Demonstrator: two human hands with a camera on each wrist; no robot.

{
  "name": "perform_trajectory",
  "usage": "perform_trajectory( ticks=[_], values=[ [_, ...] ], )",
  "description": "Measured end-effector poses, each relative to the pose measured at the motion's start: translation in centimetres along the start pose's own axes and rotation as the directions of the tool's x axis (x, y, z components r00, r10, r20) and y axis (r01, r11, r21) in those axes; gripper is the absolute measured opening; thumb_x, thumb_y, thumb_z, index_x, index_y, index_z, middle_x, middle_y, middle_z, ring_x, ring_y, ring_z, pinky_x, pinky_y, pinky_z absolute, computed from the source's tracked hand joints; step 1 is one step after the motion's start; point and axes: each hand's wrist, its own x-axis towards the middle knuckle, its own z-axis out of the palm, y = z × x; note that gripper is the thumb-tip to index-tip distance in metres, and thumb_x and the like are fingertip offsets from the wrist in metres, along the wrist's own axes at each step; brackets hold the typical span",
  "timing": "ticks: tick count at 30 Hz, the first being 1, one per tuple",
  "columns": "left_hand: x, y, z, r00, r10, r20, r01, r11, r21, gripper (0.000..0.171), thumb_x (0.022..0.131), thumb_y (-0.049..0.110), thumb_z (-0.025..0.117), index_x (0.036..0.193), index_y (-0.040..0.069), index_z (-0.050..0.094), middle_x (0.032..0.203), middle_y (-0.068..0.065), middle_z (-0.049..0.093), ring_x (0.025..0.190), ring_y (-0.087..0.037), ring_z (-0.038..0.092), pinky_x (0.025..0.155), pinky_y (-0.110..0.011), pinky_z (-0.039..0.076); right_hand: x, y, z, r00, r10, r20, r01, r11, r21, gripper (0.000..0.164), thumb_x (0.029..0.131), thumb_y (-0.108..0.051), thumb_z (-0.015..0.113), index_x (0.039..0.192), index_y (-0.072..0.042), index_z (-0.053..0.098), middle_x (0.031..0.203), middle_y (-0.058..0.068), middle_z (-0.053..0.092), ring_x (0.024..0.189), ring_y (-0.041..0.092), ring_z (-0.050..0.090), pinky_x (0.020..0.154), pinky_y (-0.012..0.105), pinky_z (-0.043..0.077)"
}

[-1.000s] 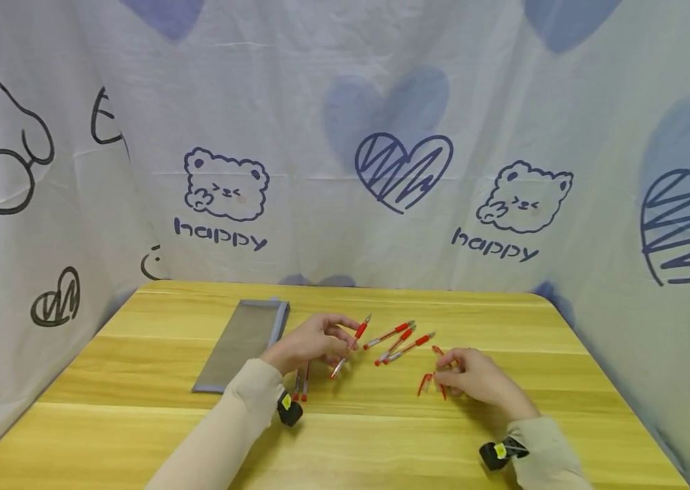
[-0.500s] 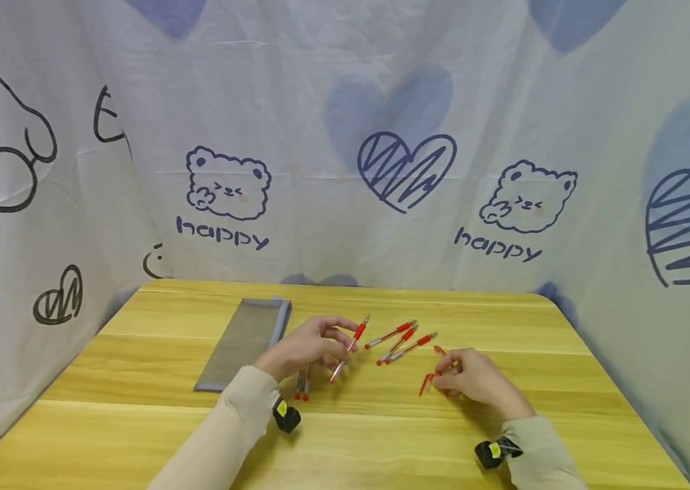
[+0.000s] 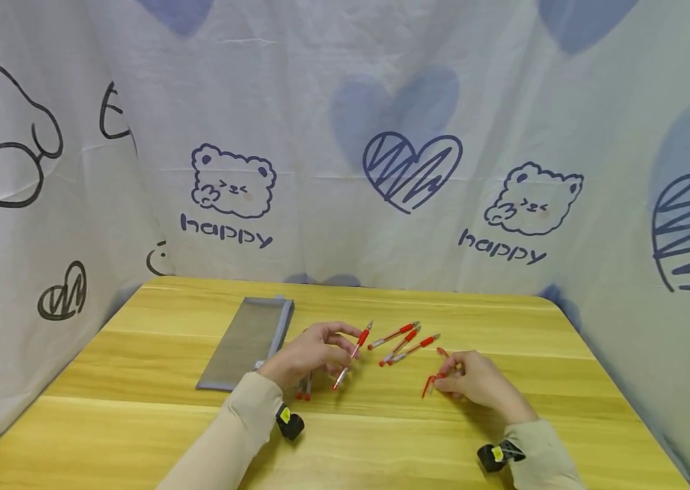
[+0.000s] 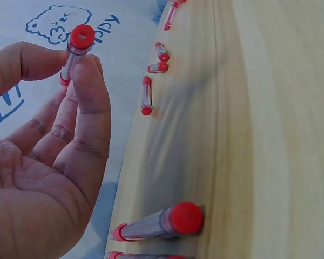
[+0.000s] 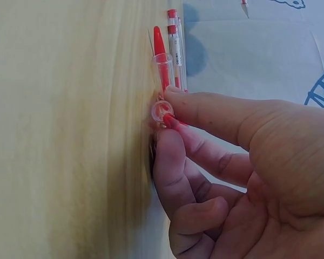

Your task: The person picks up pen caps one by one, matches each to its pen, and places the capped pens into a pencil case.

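My left hand (image 3: 314,354) pinches a red gel pen (image 3: 354,355) between thumb and fingers. It is uncapped, with its tip pointing up and away. In the left wrist view the red end of this pen (image 4: 82,38) faces the camera. My right hand (image 3: 476,381) is low over the table, and its thumb and index finger pinch a clear pen cap (image 5: 161,111) with a red clip. Another cap (image 5: 162,67) lies beside those fingertips. Several uncapped red pens (image 3: 412,348) lie between the hands. Two more pens (image 3: 304,389) lie partly hidden below my left hand.
A grey zip pouch (image 3: 241,344) lies flat on the left of the wooden table (image 3: 382,442), with its zipper edge toward my left hand. A printed white curtain (image 3: 320,224) encloses the back and sides of the table.
My right fingers have drawn together on a cap, and the cap end below them has gone from sight. The left hand has moved slightly nearer with its pen. The head view has shifted a little.
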Motion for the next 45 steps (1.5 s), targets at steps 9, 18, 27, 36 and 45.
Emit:
perform_trajectory(
  ticks=[9,18,27,36,45],
  values=[
    [0.0,0.2,0.0,1.000,0.000,0.004,0.000,1.000,0.001,0.056,0.088,0.003,0.070,0.144,0.009,0.062,0.125,-0.025,0.072,0.086,-0.018,0.074,0.070,-0.030,0.058,0.0,0.2,-0.1,1.000,-0.016,0.000,0.016,1.000,-0.002,0.024,0.094,-0.018,0.084,0.110,-0.005,0.071,0.069,0.004,0.061,0.063,0.017,0.064,0.063,0.031,0.049],
    [-0.1,0.0,0.0,1.000,-0.007,0.013,0.007,1.000,0.012,0.053,0.092,0.006,0.071,0.144,0.013,0.063,0.127,-0.024,0.072,0.099,-0.028,0.077,0.071,-0.031,0.059,0.0,0.4,-0.8,0.998,-0.028,0.053,0.025,0.998,0.055,0.028,0.097,-0.018,0.080,0.118,-0.001,0.074,0.072,0.003,0.062,0.065,0.016,0.062,0.056,0.027,0.043],
    [0.0,-0.1,0.7,0.999,-0.014,0.035,0.014,1.000,-0.002,0.055,0.088,0.004,0.071,0.142,0.010,0.063,0.127,-0.027,0.071,0.088,-0.019,0.074,0.068,-0.028,0.055,0.0,0.3,-1.4,0.999,-0.032,0.001,0.032,0.997,0.068,0.031,0.102,-0.020,0.074,0.125,0.000,0.072,0.076,0.006,0.066,0.064,0.018,0.059,0.054,0.028,0.045],
    [0.0,0.1,1.4,0.999,-0.020,0.038,0.020,1.000,0.000,0.056,0.086,0.003,0.073,0.142,0.008,0.063,0.110,-0.012,0.074,0.078,-0.015,0.068,0.067,-0.029,0.056,0.2,0.1,-1.6,0.998,-0.046,-0.051,0.051,0.995,0.087,0.030,0.103,-0.018,0.073,0.126,0.001,0.071,0.081,0.006,0.070,0.070,0.019,0.064,0.056,0.027,0.043],
    [0.2,0.0,2.0,0.998,-0.033,0.052,0.033,0.999,0.007,0.054,0.086,0.003,0.072,0.139,0.010,0.066,0.111,-0.016,0.074,0.078,-0.017,0.071,0.068,-0.029,0.057,0.4,0.2,-1.6,0.993,-0.093,-0.075,0.102,0.985,0.137,0.027,0.103,-0.015,0.072,0.124,0.002,0.072,0.081,0.008,0.071,0.073,0.020,0.067,0.057,0.025,0.043]
  ],
)
